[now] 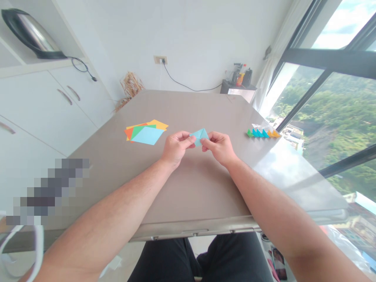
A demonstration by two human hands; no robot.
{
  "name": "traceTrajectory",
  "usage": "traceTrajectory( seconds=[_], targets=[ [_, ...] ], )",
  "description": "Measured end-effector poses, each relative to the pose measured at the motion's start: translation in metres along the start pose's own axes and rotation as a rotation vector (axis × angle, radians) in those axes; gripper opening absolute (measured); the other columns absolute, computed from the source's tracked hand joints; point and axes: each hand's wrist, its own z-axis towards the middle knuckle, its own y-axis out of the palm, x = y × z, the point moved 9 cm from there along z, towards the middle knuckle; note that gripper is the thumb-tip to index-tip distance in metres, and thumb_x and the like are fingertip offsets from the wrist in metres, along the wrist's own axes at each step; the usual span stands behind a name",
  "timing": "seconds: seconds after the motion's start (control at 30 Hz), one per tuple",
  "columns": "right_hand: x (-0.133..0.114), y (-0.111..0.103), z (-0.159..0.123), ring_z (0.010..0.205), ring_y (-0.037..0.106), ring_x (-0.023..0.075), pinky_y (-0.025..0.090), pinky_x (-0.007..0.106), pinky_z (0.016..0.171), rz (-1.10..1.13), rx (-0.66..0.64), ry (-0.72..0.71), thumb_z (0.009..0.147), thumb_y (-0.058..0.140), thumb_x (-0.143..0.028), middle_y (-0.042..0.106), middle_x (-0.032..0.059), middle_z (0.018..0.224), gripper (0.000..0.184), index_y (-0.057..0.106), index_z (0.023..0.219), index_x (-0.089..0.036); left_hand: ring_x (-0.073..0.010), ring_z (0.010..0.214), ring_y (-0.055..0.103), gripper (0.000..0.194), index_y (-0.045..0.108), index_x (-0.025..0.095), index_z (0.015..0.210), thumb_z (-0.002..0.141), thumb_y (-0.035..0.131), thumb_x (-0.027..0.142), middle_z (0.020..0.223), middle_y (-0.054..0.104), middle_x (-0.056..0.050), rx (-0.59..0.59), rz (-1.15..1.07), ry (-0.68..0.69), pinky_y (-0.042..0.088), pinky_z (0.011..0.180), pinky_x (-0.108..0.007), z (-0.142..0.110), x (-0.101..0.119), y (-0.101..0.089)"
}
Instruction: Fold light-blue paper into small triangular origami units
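A small light-blue folded paper piece (200, 136) is held above the middle of the grey table (194, 184). My left hand (175, 148) pinches its left side with thumb and fingers closed. My right hand (219, 147) pinches its right side the same way. Both hands meet at the paper, a little above the tabletop.
A fanned stack of coloured paper squares (146, 131) lies to the left of my hands. A row of small folded paper pieces (263, 133), green, blue and orange, stands at the right near the table edge. White cabinets (44, 105) are on the left and a large window (331, 109) on the right.
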Motion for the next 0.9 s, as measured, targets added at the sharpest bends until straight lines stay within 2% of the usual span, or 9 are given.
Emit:
traceTrajectory(
  seconds=[0.33,0.53,0.63,0.77,0.9],
  targets=[
    [-0.0031,0.0022,-0.0004,0.056,0.047,0.0115,0.037,0.028,0.056,-0.019,0.018,0.011,0.078,0.072,-0.038,0.064,-0.0016,0.060,0.024,0.061,0.065,-0.021,-0.0168,0.075,0.066,0.026,0.070,0.018,0.071,0.067,0.086,0.037,0.073,0.070,-0.002,0.022,-0.053,-0.017,0.057,0.080,-0.037,0.0004,-0.0009,-0.0004],
    [-0.0052,0.0022,-0.0019,0.056,0.046,0.0112,0.035,0.028,0.054,-0.050,0.023,0.026,0.077,0.071,-0.036,0.063,-0.0012,0.060,0.023,0.061,0.063,-0.021,-0.0166,0.071,0.064,0.024,0.070,0.020,0.077,0.070,0.083,0.039,0.073,0.068,-0.001,-0.061,0.102,0.013,0.052,0.069,-0.032,-0.0019,0.0009,0.0066],
    [-0.0039,0.0030,-0.0019,0.055,0.047,0.0114,0.035,0.028,0.053,-0.061,0.013,0.040,0.076,0.072,-0.037,0.063,-0.0005,0.059,0.025,0.062,0.061,-0.021,-0.0156,0.066,0.061,0.022,0.068,0.020,0.072,0.070,0.082,0.037,0.068,0.065,0.000,-0.044,0.193,0.067,0.049,0.066,-0.030,-0.0016,0.0034,0.0053],
    [-0.0027,0.0034,-0.0015,0.055,0.049,0.0120,0.036,0.028,0.052,-0.062,0.008,0.040,0.074,0.074,-0.039,0.064,-0.0002,0.058,0.025,0.063,0.062,-0.020,-0.0143,0.062,0.057,0.022,0.065,0.020,0.066,0.069,0.081,0.035,0.062,0.062,0.001,-0.029,0.194,0.081,0.046,0.066,-0.030,-0.0003,0.0034,0.0032],
    [-0.0017,0.0017,-0.0013,0.055,0.049,0.0120,0.036,0.028,0.053,-0.062,0.015,0.045,0.075,0.075,-0.038,0.064,-0.0001,0.057,0.025,0.064,0.062,-0.020,-0.0147,0.062,0.058,0.022,0.068,0.020,0.069,0.070,0.082,0.037,0.064,0.064,0.000,-0.049,0.205,0.059,0.046,0.066,-0.030,0.0007,0.0015,0.0034]
  ],
)
